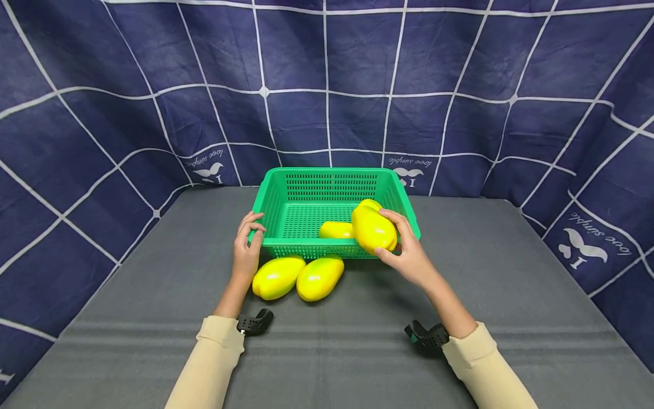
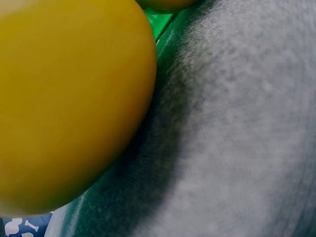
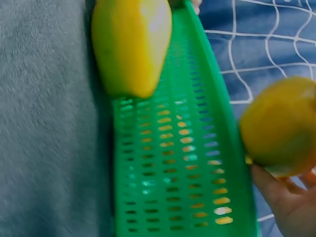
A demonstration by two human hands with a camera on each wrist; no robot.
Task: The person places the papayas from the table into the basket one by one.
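A green plastic basket (image 1: pixel 332 244) with slotted sides stands on the grey tabletop. My left hand (image 1: pixel 247 250) grips the basket's left front corner, its fingers over the rim. Above the front rim, toward the right, my right hand (image 1: pixel 409 258) holds a yellow mango (image 1: pixel 373 230) between thumb and fingers. Behind that fruit, partly hidden, another mango (image 1: pixel 370 203) shows, and one more mango (image 1: pixel 335 230) lies on the basket floor. Outside the front wall rest two mangoes, the left mango (image 1: pixel 277 278) beside my left wrist and the right mango (image 1: pixel 320 278) next to it.
Dark blue cloth (image 1: pixel 357 62) with white grid lines hangs behind and at both sides of the grey table (image 1: pixel 332 358). Black wrist bands with cameras, such as the left wrist band (image 1: pixel 254 322), sit on both wrists.
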